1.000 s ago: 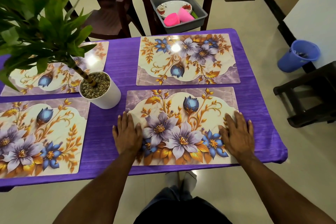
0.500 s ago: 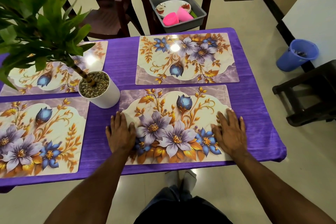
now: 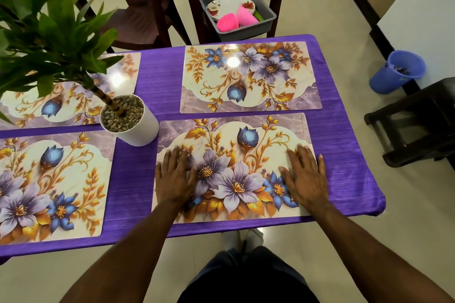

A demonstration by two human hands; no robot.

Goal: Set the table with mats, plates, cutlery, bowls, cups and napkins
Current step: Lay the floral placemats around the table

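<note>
Left hand (image 3: 175,179) and right hand (image 3: 305,177) lying flat, fingers straight, pressing near-right mat (image 3: 234,167) onto table (image 3: 344,135), gripping nothing. I am counting four mats down. Plates (image 3: 222,6), pink cups (image 3: 227,22) waiting in grey tub (image 3: 267,11) on chair; cutlery, bowls, napkins not seen.

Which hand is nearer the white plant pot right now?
Left. The left hand lies flat on the near mat's left edge, just below and right of the white plant pot. The right hand rests on the mat's far right side, well away from it.
</note>
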